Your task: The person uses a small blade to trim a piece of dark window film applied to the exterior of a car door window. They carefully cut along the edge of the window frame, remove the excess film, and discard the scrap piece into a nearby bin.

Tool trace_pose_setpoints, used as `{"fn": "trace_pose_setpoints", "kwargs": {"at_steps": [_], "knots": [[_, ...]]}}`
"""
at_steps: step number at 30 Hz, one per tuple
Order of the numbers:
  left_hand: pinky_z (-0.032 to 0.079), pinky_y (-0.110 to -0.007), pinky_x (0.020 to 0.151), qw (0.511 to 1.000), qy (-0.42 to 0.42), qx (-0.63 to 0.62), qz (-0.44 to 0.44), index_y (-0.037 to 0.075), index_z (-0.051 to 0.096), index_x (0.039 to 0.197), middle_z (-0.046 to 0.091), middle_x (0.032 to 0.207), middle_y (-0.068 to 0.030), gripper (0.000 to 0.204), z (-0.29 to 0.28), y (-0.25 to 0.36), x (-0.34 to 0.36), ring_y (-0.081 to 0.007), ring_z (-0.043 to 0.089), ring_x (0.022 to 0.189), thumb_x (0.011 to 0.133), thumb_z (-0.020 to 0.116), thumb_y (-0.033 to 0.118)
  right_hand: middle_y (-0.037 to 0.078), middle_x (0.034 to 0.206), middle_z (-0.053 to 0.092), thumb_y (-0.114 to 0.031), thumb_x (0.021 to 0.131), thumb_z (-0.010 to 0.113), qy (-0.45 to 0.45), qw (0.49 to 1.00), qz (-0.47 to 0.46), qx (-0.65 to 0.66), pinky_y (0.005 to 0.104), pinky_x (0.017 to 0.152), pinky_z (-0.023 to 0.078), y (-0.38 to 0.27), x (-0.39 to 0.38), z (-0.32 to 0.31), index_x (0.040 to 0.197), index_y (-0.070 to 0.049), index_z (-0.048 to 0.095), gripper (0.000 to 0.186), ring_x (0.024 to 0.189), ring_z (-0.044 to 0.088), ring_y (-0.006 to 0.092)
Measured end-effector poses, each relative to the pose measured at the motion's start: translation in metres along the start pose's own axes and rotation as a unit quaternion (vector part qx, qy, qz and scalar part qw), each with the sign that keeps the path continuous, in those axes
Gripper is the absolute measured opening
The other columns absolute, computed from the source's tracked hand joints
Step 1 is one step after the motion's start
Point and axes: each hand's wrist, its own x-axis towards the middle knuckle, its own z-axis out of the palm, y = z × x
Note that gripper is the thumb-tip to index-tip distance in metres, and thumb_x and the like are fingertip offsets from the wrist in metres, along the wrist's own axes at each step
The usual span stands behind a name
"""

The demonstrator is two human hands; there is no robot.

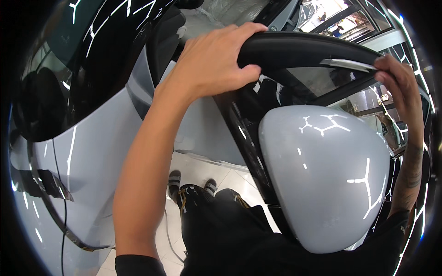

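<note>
My left hand (214, 62) grips the black upper frame (294, 48) of an open car door, fingers over its top and thumb along its side. At the right end of the frame, my right hand (397, 83) pinches a thin silver strip (345, 64) lying along the frame's lower band; whether it is trim or a tool I cannot tell. Below the frame are dark door glass (313, 80) and a large pale grey mirror housing (322, 175), between my forearms.
The grey car body (87, 175) with dark glass fills the left. Plastic-covered interior (212, 16) shows at the top. Below are white floor tiles (235, 179), a thin cable (168, 239), my sandalled feet and dark clothing.
</note>
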Motion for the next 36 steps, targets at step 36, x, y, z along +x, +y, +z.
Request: {"fn": "trace_pose_setpoints", "kwargs": {"at_steps": [36], "knots": [[0.054, -0.038, 0.067, 0.990, 0.135, 0.024, 0.018, 0.004, 0.069, 0.073, 0.069, 0.074, -0.0152, 0.011, 0.006, 0.011, 0.016, -0.0295, 0.069, 0.072, 0.068, 0.071, 0.014, 0.011, 0.090, 0.059, 0.010, 0.075, 0.068, -0.110, 0.992, -0.065, -0.007, 0.0288, 0.063, 0.048, -0.044, 0.074, 0.009, 0.093, -0.001, 0.068, 0.022, 0.078, 0.062, 0.0177]]}}
